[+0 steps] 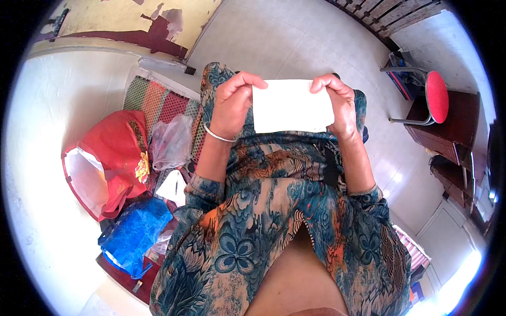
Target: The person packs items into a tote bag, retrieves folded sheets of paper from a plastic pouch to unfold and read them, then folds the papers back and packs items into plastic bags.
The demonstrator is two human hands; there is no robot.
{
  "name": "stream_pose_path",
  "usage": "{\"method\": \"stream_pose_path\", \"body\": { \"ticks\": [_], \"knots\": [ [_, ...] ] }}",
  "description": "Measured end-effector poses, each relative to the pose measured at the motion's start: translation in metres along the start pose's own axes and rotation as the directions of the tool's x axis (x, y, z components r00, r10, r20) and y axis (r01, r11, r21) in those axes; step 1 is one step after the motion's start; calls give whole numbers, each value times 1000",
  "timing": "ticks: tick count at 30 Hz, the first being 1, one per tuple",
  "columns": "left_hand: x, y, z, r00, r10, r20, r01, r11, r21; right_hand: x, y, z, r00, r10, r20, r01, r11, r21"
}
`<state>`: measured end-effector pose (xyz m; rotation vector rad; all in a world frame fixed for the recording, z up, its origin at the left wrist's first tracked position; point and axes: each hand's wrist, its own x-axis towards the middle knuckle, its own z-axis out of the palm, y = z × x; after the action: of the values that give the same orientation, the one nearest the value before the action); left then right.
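A stack of white paper (292, 108) is held up over my lap, its face bright and blank. My left hand (232, 102) pinches its upper left corner between thumb and fingers, with a bangle on the wrist. At the upper right edge my right hand (340, 102) grips it the same way, thumb in front and the other fingers partly behind. Beneath the paper lies the patterned blue and orange cloth (279, 158) of my clothing.
To the left are a red bag (116, 158), a blue bag (134, 234), a clear plastic bag (173, 139) and a white sheet (173, 188). On the right, a red round stool (437, 97) stands by a brown cabinet (464, 118). Pale floor (274, 37) lies ahead.
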<state>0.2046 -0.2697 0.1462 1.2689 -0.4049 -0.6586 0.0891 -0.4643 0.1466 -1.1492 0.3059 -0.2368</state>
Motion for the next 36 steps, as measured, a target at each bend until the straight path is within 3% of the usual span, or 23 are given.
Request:
{"method": "stream_pose_path", "body": {
  "ticks": [3, 6, 10, 12, 14, 17, 18, 20, 21, 23, 24, 27, 29, 32, 36],
  "knots": [
    [-3, 13, 14, 996, -82, -44, 75, 986, -150, 2, 8, -4, 994, -108, 25, 110, 988, -109],
    [-4, 15, 4, 985, -152, 79, 166, 958, -232, 4, 14, -5, 977, -198, 77, 208, 965, -158],
    [-4, 5, -1, 992, -128, -3, 128, 987, 100, 5, 18, -8, 974, -201, 107, 222, 944, -245],
    [-4, 2, 0, 999, -46, -3, 44, 943, 331, 6, 11, -5, 988, -155, -11, 143, 934, -327],
    [-4, 4, 4, 1000, 21, -24, -9, 904, 428, 10, 3, -6, 981, -159, -114, 108, 926, -361],
    [-9, 3, 12, 994, 106, -5, -87, 845, 527, 17, -9, 13, 944, -316, 97, 301, 701, -646],
    [-11, 4, 13, 988, 149, 29, -133, 755, 642, 18, -6, 19, 967, -186, 177, 257, 696, -671],
    [-20, 8, 14, 971, 235, 40, -200, 708, 677, 20, 1, 35, 928, 92, 361, 212, 666, -715],
    [-27, 16, 21, 944, 326, 58, -264, 637, 725, 15, -1, 41, 920, 77, 385, 226, 699, -678],
    [-50, 27, 16, 971, 228, -75, -115, 715, 689, 10, 10, 55, 893, 71, 444, 246, 749, -615],
    [-60, 29, 16, 941, 297, -163, -134, 767, 627, 10, 11, 63, 868, 123, 480, 234, 753, -616],
    [-95, 21, -2, 920, 202, -336, 22, 830, 557, 8, 13, 96, 765, 227, 602, 302, 699, -648],
    [-80, -9, -2, 868, 162, -470, 122, 847, 518, 37, 46, 76, 689, 312, 654, 222, 768, -600],
    [-98, -12, -2, 764, 232, -602, 115, 869, 481, 39, 41, 89, 610, 372, 700, 199, 783, -589],
    [-116, -7, -18, 665, 207, -718, 138, 910, 390, 46, 35, 106, 558, 461, 690, 167, 752, -637]
  ]
}}
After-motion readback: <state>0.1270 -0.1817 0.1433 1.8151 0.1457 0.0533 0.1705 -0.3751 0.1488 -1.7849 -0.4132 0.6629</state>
